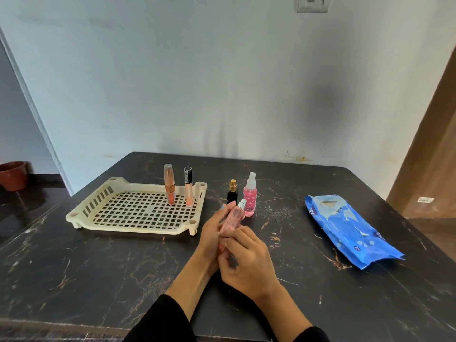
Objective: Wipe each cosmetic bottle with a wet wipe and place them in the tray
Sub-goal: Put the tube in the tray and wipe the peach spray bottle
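Note:
A slim pale-pink spray bottle [233,216] with a clear cap is tilted above the table, held between both hands. My left hand [214,230] holds it along its left side, fingers stretched up the bottle. My right hand [246,257] curls round its lower end; whether a wipe is inside the fist is hidden. The cream perforated tray [138,227] lies to the left with an orange lip tube [169,185] and a peach gloss tube [188,187] upright at its back right. A small black bottle [232,192] and a pink spray bottle [250,196] stand just beyond my hands.
A blue wet-wipe pack [350,230] lies flat on the right of the dark marble table [98,280]. A wall rises behind the table, a brown door stands at the right, and a red pot [13,175] sits on the floor at far left.

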